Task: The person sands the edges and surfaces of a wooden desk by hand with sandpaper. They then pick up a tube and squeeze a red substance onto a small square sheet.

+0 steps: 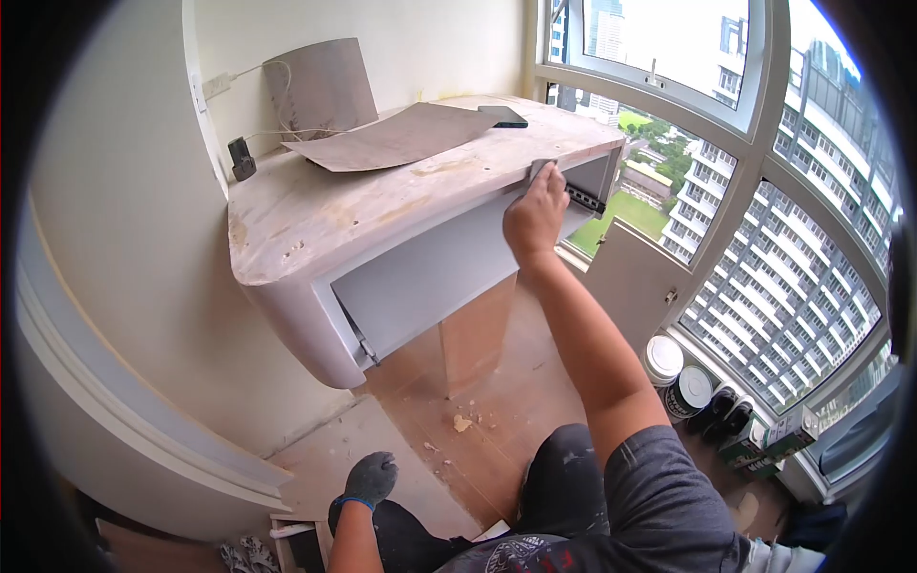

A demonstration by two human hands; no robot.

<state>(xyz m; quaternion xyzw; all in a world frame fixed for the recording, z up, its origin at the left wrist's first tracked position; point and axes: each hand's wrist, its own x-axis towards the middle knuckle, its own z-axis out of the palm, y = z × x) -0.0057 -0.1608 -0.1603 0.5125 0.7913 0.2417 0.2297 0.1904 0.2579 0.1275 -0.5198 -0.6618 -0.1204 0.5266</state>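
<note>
My bare right hand (pixel 537 215) is closed on a small grey piece of sandpaper (pixel 541 169), pressed against the front edge of the wall-mounted desk (pixel 315 224). Pale filler patches and small holes mark the desk's top. My left hand (pixel 373 477), in a dark grey glove, rests curled into a fist by my left knee, apart from the desk. Two large curved grey-brown sheets (pixel 392 141) are on the desk, one flat and one leaning on the wall. Below the desk's edge hangs a grey drawer front or flap (pixel 430 272).
A dark phone-like object (pixel 503 116) and a black charger or battery (pixel 242 159) sit on the desk. A loose panel (pixel 630 286) leans by the window. Paint buckets (pixel 662 360), shoes (pixel 721 411) and boxes (pixel 769 439) line the right side. Debris (pixel 462 422) litters the floor.
</note>
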